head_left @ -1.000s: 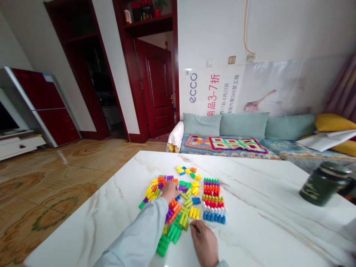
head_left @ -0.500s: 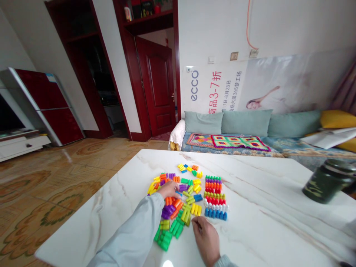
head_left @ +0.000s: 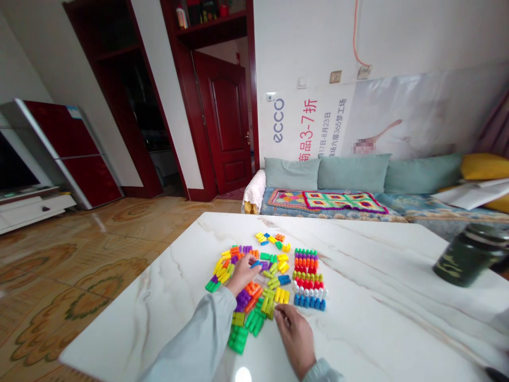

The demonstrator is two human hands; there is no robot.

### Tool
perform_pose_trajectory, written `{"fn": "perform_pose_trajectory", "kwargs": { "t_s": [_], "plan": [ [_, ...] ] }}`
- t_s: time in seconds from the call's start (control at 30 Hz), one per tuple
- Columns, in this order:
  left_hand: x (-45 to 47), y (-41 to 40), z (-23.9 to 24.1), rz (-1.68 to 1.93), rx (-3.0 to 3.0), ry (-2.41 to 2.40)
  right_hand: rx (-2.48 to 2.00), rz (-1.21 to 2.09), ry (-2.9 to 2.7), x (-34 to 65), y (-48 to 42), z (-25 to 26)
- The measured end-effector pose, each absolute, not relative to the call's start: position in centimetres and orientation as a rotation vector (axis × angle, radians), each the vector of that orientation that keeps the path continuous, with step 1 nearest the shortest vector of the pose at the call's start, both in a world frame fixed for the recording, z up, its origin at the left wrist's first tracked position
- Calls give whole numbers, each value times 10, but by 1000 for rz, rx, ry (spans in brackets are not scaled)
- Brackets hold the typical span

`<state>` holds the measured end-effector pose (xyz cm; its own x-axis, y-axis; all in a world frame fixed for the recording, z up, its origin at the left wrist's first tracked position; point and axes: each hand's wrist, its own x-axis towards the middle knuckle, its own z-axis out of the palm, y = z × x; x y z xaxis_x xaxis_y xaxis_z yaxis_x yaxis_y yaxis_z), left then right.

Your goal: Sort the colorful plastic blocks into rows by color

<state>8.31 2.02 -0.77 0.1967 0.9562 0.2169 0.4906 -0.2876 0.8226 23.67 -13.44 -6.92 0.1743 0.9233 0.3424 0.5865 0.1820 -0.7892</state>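
Note:
My left hand [head_left: 242, 275] is over the scattered pile, its fingers closed on a small blue plastic piece [head_left: 255, 263]. Below that wrist lie orange pieces [head_left: 253, 289] and purple pieces [head_left: 242, 301], partly covered by the hand and sleeve. My right hand [head_left: 295, 335] rests low on the table with its fingers curled together; whatever is inside them, if anything, is hidden. Its fingertips are close to some olive-green pieces [head_left: 268, 302] and yellow pieces [head_left: 282, 295]. Green pieces [head_left: 238, 339] lie at the near end of the pile.
Right of the pile stand neat rows of pieces by colour, from green [head_left: 305, 251] at the far end to blue [head_left: 309, 302] nearest me. A dark green camouflage jar [head_left: 467, 257] stands on the marble-patterned table [head_left: 377, 329]. Behind is a sofa [head_left: 421, 209] with cushions.
My left hand has lifted slightly, and the blue piece now shows more clearly between its fingers. My right hand has stayed nearly in place. The view has shifted a little.

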Motion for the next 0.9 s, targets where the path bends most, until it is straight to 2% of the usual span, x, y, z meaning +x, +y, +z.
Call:
{"fn": "perform_pose_trajectory", "kwargs": {
  "t_s": [0.3, 0.43, 0.6, 0.77, 0.9],
  "plan": [
    [124, -83, -22, 1390, 1515, 1219, -1307, 568, -1632, 233, -143, -56],
    [126, -89, -25, 1514, 1433, 1210, -1269, 605, -1647, 232, -147, -53],
    [103, -72, -24, 1698, 1073, 1430, -1331, 580, -1592, 234, -148, -53],
    [82, -82, -19, 1573, 1234, 1368, -1375, 523, -1460, 234, -138, -64],
    [80, -107, -34, 1448, 1467, 1345, -1362, 649, -1307, 232, -125, -69]
  ]
}}
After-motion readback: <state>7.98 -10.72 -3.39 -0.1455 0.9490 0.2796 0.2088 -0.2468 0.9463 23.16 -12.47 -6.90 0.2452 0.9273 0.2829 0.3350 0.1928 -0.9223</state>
